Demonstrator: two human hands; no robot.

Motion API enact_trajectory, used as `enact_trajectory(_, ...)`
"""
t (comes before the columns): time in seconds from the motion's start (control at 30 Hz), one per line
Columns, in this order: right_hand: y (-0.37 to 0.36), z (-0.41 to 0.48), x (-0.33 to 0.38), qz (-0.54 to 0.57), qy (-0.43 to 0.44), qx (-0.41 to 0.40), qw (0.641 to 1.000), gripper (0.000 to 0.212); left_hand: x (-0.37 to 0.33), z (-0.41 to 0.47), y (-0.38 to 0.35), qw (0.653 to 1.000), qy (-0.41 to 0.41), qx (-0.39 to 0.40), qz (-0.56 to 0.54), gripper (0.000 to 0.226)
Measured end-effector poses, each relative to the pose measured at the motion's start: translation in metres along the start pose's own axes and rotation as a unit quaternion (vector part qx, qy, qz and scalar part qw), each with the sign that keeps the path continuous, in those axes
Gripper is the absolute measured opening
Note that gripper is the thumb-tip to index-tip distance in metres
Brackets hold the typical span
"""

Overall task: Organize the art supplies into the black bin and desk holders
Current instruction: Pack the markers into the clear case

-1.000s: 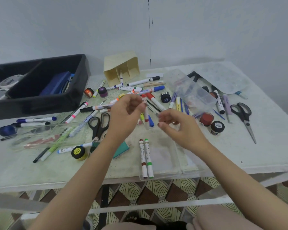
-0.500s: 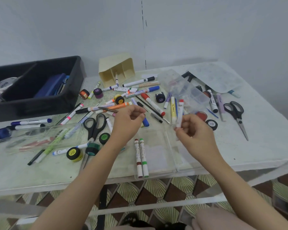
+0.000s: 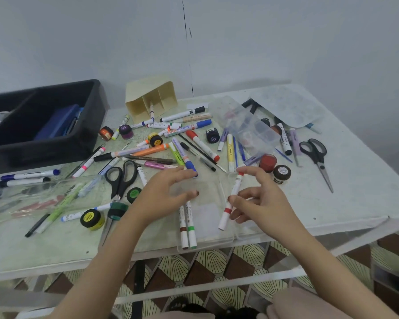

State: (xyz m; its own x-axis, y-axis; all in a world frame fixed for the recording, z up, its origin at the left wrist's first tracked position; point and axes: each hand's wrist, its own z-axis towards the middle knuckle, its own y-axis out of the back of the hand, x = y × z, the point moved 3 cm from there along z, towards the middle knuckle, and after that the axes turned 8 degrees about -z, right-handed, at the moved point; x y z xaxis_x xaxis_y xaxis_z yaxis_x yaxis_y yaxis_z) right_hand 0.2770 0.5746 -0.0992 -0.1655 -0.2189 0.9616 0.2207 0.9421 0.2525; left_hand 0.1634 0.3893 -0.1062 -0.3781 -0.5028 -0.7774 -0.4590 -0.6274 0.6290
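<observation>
Head view looks down on a cluttered tabletop (image 3: 355,192). The right hand (image 3: 260,199) pinches a white marker with red bands (image 3: 232,199) between thumb and fingers. The marker is tilted, its red tip up and away and its lower end over the right side of a clear tray (image 3: 205,217) at the near edge; whether it touches the tray cannot be told. The left hand (image 3: 168,192) hovers just left of it, above the tray, with fingers spread and relaxed, holding nothing. Two markers, one brown-banded (image 3: 183,229) and one green-banded (image 3: 190,226), lie side by side in the tray's left part. The black bin (image 3: 55,146) sits at the far left with a blue case (image 3: 60,122) inside. A cream desk holder (image 3: 151,97) lies on its side at the far middle, with one marker poking out of it. Loose markers, pens and small paint jars are scattered between bin and hands. Black scissors (image 3: 121,178) lie left of the left hand, and a second pair of scissors (image 3: 316,155) lies at the right.
</observation>
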Motion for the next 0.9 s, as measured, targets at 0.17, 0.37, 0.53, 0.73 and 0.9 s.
enact_trajectory(0.17,-0.02,0.009,-0.001,-0.126,0.029,0.029,0.991,0.046,0.008,-0.031,-0.002,0.991,0.025,0.112,0.073,0.122)
enact_trajectory(0.37,-0.039,0.014,0.003,-0.249,0.057,0.068,0.964,0.045,0.017,-0.044,-0.003,0.972,0.044,0.19,0.133,0.135)
enact_trajectory(0.53,-0.045,0.017,0.006,-0.338,0.089,0.086,0.933,0.051,0.016,-0.045,-0.004,0.973,0.038,0.18,0.14,0.133)
enact_trajectory(0.73,-0.05,0.024,0.0,-0.422,0.117,0.115,0.892,0.066,0.014,-0.045,-0.002,0.973,0.047,0.174,0.141,0.137)
enact_trajectory(0.9,-0.051,0.025,-0.005,-0.424,0.139,0.107,0.889,0.068,0.003,-0.047,0.001,0.975,0.073,0.171,0.122,0.136)
